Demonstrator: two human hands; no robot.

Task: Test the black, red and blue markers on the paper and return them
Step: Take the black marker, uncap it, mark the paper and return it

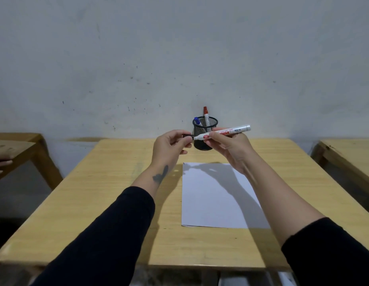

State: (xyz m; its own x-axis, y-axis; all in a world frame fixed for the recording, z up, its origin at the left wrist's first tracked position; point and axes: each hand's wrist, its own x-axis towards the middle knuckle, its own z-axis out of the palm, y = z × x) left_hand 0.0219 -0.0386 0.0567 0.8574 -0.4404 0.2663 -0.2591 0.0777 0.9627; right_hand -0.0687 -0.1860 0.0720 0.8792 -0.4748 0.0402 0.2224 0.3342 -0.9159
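Note:
My right hand [227,147] grips the white barrel of the black marker [231,131], held level in the air above the far end of the table. My left hand [169,145] pinches its black cap [187,135] at the marker's left tip; whether cap and tip are joined or just apart I cannot tell. Behind my hands stands a black mesh pen cup [205,133] holding the red marker [206,116] and the blue marker [197,121]. A blank white sheet of paper [216,199] lies flat on the table below my hands.
The wooden table [109,203] stands against a grey wall. A second wooden table [349,149] is at the right and a wooden bench [16,145] at the left. Another person's fingers [0,166] show at the left edge.

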